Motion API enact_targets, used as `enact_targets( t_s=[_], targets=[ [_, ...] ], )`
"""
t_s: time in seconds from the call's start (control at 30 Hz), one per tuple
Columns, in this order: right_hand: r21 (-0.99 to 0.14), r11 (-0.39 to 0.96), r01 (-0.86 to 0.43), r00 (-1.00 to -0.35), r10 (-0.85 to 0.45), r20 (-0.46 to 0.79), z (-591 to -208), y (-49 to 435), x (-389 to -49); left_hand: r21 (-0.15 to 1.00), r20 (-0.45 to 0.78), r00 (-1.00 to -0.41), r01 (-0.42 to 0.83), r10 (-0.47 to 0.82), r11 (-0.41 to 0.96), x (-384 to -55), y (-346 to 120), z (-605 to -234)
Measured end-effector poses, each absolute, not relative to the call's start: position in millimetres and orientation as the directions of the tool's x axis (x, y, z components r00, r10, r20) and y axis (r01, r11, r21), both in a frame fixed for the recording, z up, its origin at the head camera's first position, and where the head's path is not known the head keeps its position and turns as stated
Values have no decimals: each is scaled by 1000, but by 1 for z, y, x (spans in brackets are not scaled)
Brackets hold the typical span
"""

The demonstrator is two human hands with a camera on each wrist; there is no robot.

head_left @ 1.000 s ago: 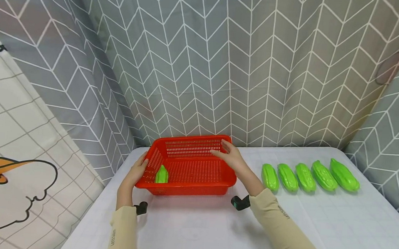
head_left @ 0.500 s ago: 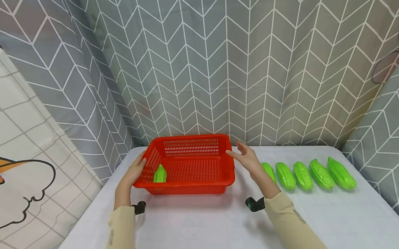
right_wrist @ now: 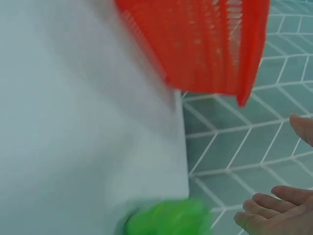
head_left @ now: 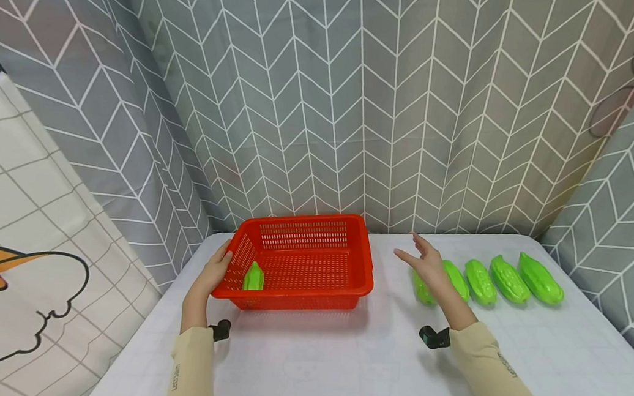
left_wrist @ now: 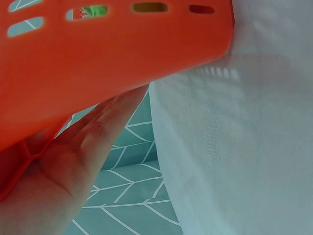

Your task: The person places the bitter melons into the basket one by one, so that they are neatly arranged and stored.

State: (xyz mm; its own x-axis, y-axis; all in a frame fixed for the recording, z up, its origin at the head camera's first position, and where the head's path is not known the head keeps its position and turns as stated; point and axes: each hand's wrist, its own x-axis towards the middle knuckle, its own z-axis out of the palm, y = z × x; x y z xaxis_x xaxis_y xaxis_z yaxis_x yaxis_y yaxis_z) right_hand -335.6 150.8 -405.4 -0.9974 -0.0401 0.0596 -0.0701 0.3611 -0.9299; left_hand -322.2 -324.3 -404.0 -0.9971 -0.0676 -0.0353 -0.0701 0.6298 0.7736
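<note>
A red slotted plastic basket [head_left: 299, 300] stands on the white table. My left hand [head_left: 213, 272] grips its left end, thumb at the rim and fingers along the outer wall; in the left wrist view those fingers lie under the rim. One green ridged bitter-melon-like vegetable [head_left: 254, 277] lies inside, at the basket's left. My right hand [head_left: 427, 264] is empty, fingers and thumb spread, right of the basket. It overlaps the leftmost green vegetable [head_left: 422, 292] of a row and partly hides it. In the right wrist view, a blurred green vegetable [right_wrist: 168, 218] is near that hand [right_wrist: 281, 210].
Several more green vegetables [head_left: 480, 283] lie side by side across the right of the table [head_left: 306, 357]. A grey chevron curtain [head_left: 335, 101] hangs right behind the table's back edge. Black wrist cameras [head_left: 435, 337] stick out inward from both wrists.
My right hand has moved from over the basket's right end rightward to the leftmost vegetable of the row. The left hand and basket stay where they were.
</note>
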Motion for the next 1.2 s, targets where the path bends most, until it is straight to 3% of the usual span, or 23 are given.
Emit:
enact_targets(
  t_s=[0.33,1.0,1.2],
  targets=[
    [-849,527,-42,-997,28,67,-422,168,-331,786,-64,-995,-99,-79,611,-322,-323,-403],
    [-829,559,16,-999,34,4,-444,173,-328,784,-70,-994,-108,-85,611,-322,-324,-402],
    [-849,526,-40,-997,37,71,-459,180,-331,780,-73,-994,-111,-87,615,-323,-324,-404]
  ],
)
